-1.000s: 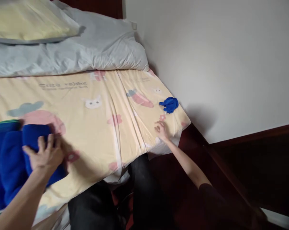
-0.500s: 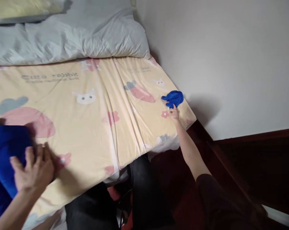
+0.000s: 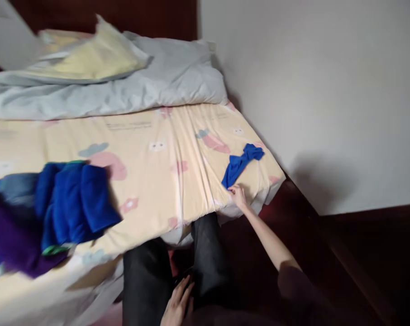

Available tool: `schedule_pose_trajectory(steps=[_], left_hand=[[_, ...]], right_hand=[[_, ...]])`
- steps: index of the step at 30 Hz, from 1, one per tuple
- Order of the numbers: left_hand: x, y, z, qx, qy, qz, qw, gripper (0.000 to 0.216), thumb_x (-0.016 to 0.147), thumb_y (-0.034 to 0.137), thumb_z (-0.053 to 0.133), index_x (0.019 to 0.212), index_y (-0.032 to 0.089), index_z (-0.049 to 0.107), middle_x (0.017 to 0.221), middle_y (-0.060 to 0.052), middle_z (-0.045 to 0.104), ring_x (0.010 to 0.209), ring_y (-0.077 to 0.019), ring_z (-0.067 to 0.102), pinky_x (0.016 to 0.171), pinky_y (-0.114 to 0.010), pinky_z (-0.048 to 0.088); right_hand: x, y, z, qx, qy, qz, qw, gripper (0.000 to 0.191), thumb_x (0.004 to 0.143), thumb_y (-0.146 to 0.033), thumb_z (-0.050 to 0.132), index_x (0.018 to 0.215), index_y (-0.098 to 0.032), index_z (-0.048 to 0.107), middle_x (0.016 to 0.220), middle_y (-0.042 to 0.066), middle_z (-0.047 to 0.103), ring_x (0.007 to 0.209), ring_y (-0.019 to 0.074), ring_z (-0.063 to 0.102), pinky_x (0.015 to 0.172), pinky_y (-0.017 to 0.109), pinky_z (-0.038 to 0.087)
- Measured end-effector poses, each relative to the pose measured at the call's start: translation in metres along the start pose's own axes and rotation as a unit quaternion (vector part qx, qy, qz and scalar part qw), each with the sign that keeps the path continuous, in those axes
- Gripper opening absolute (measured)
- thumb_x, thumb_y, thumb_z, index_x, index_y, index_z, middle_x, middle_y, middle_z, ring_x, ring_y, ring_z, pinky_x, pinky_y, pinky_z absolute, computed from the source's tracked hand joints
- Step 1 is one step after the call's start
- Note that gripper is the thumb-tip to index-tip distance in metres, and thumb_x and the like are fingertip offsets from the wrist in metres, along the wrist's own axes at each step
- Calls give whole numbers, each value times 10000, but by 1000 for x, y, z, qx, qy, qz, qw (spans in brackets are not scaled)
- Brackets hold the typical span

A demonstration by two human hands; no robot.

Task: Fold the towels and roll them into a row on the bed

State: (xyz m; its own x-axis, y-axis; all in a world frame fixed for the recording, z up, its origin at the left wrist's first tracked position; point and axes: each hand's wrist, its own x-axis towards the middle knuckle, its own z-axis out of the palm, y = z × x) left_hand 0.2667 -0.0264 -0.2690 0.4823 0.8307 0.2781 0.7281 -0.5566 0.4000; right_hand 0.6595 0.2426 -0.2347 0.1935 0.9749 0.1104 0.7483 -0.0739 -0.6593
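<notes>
A small blue cloth (image 3: 237,166) lies stretched out at an angle near the right end of the bed, bunched at its far end. Its near tip is pinched in the fingers of my right hand (image 3: 238,195), just above the bed's front edge. My left hand (image 3: 178,301) is over my lap between my dark trouser legs, fingers extended and nothing seen in it. On the left of the bed rests a pile of folded blue clothes (image 3: 76,199) with green trim. Beside it is a purple garment (image 3: 18,240), partly cut off by the frame.
The bed (image 3: 150,181) has a yellow sheet printed with rabbits and carrots. Across its back run a rolled grey quilt (image 3: 178,81) and a pale yellow pillow (image 3: 99,56). A white wall (image 3: 313,90) stands close on the right, above a dark floor.
My right hand has drawn the blue cloth's near end toward the front edge, stretching it from a bunch. My left hand has left the blue clothes and moved to my lap. The view has shifted left.
</notes>
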Motion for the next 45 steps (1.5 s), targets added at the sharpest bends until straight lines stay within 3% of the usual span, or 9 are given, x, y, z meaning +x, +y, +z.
schedule_pose_trajectory(steps=[5,8,11,14,19,26,34,41,45], left_hand=[[41,0,-56,-56,-53,-96,992,461,990,160,439,1419,242,587,1346,-100,671,1251,-244,632,1037,-424,571],[69,-3,-92,-97,-99,-49,989,534,959,137,498,1483,238,512,1443,-110,596,1338,-253,552,1126,-452,500],[80,15,-98,-118,-186,12,975,533,919,83,515,1431,226,552,1328,-113,648,1238,-255,598,1072,-429,523],[67,41,-86,-124,-222,12,967,558,927,70,485,1467,207,508,1218,-113,672,1136,-242,631,1010,-401,547],[34,58,-87,-176,-139,-22,974,529,974,80,417,1481,216,487,1220,-97,659,1089,-205,636,943,-321,561],[5,33,-128,-180,-28,-39,982,383,1019,141,387,1309,192,632,1135,-110,693,1017,-205,661,892,-323,564],[-39,7,-173,-128,114,-102,980,451,1009,104,383,1375,213,624,1107,-131,723,963,-199,687,839,-328,575],[-53,-23,-215,34,271,-136,952,356,1024,122,437,1246,200,704,1038,-115,759,862,-159,691,818,-282,553],[-59,-36,-231,99,310,-144,935,323,1013,117,470,1165,195,744,967,-106,768,821,-164,698,805,-292,551]], right_hand=[[-172,-92,55,166,-27,-89,982,145,935,-177,620,907,-215,757,920,64,721,886,203,686,844,326,568],[-263,-134,69,219,-36,-86,971,127,989,-230,585,973,-224,711,947,66,701,884,194,681,811,309,573],[-309,-151,67,209,-34,-139,967,139,1010,-245,550,943,-219,669,858,44,650,779,174,638,690,279,549],[-315,-147,51,132,-8,-202,970,199,1018,-248,528,866,-221,653,824,42,618,805,191,600,759,321,539],[-309,-151,21,96,-31,-214,971,195,1023,-275,553,875,-226,670,926,73,658,899,209,611,846,362,535],[-314,-191,33,135,-99,-261,951,339,1041,-394,541,768,-230,657,655,24,638,614,167,628,634,281,525],[-293,-205,11,128,-210,-315,917,165,1011,-212,586,1055,-223,745,907,51,764,828,186,732,825,310,596],[-297,-188,-16,137,-198,-217,946,230,906,-120,574,1009,-242,740,979,60,746,919,202,726,880,319,606],[-300,-174,-27,120,-204,-170,957,219,845,-104,555,952,-241,690,960,55,714,903,201,706,859,298,581]])
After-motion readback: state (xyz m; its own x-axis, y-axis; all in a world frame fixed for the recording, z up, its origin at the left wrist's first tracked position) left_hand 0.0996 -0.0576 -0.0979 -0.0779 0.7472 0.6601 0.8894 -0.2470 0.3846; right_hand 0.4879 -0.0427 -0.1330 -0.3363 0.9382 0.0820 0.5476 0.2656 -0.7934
